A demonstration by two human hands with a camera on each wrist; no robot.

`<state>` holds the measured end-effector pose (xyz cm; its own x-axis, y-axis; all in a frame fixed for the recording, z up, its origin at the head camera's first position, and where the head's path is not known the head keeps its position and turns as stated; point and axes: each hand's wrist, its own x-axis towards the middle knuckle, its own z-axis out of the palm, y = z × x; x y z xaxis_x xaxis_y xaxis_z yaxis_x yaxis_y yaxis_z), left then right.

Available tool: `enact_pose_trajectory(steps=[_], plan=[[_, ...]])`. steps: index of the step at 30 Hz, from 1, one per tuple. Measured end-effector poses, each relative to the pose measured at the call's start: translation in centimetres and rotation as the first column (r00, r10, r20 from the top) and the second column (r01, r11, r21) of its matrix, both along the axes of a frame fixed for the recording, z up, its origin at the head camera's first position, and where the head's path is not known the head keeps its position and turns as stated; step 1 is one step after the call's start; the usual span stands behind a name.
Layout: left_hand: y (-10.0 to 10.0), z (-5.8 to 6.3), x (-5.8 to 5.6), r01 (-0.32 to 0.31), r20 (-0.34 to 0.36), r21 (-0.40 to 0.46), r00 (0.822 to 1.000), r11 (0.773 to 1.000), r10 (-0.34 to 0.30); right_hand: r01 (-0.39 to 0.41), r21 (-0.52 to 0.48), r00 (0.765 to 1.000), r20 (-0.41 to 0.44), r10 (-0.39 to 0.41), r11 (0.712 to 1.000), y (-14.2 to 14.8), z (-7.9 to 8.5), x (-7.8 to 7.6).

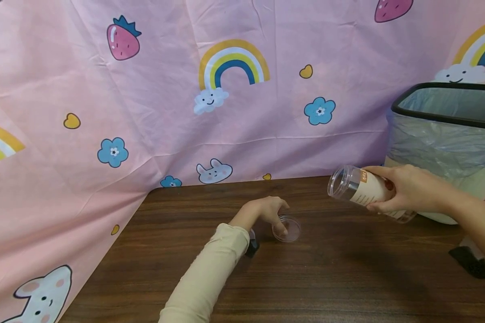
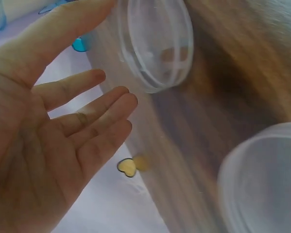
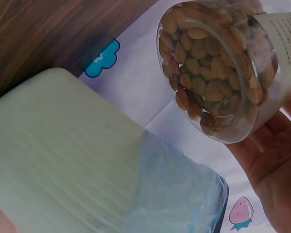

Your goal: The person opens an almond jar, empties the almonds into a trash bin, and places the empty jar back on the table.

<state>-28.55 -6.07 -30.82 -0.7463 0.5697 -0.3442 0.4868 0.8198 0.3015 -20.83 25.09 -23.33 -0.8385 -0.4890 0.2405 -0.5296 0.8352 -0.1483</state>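
My right hand (image 1: 412, 188) grips a clear plastic jar (image 1: 373, 188) with a pale label, tilted so that its uncapped mouth points left. In the right wrist view, almonds (image 3: 203, 63) lie heaped toward the jar's base. Lower on the left, my left hand (image 1: 266, 211) reaches over the table with fingers loosely extended. Its thumb overlaps a clear round lid or shallow dish (image 1: 292, 231). The left wrist view shows this clear round piece (image 2: 157, 53) near the thumb tip, and a second clear round rim (image 2: 247, 155) at the lower right.
A pale bin (image 3: 62, 145) with a translucent bag liner (image 1: 448, 139) and black rim (image 1: 440, 117) stands at the right, behind my right forearm. Behind the dark wooden table (image 1: 327, 278) hangs a pink printed cloth (image 1: 165, 103).
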Motion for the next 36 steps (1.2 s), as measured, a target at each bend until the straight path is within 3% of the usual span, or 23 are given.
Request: enact_pose_trajectory(steps=[11,18,29,36], plan=[[2.4,2.3,-0.1,0.044,-0.045,0.003,0.998,0.999,-0.043,0.086,0.068,0.996,0.009,-0.087,0.994,1.0,2.1,0.3],[3.3,3.6,0.0,0.026,-0.04,0.057,0.999,0.998,-0.024,0.119,0.107,0.993,0.007,-0.12,0.987,1.6,3.2,0.7],[5.0,5.5,-1.0,0.094,-0.037,0.18,0.995,0.979,-0.089,0.143,0.105,0.989,-0.049,-0.138,0.984,2.7,4.8,0.8],[6.5,6.8,-1.4,0.104,-0.046,0.232,0.994,0.967,-0.096,0.181,0.138,0.982,-0.085,-0.171,0.974,3.7,5.7,0.8]])
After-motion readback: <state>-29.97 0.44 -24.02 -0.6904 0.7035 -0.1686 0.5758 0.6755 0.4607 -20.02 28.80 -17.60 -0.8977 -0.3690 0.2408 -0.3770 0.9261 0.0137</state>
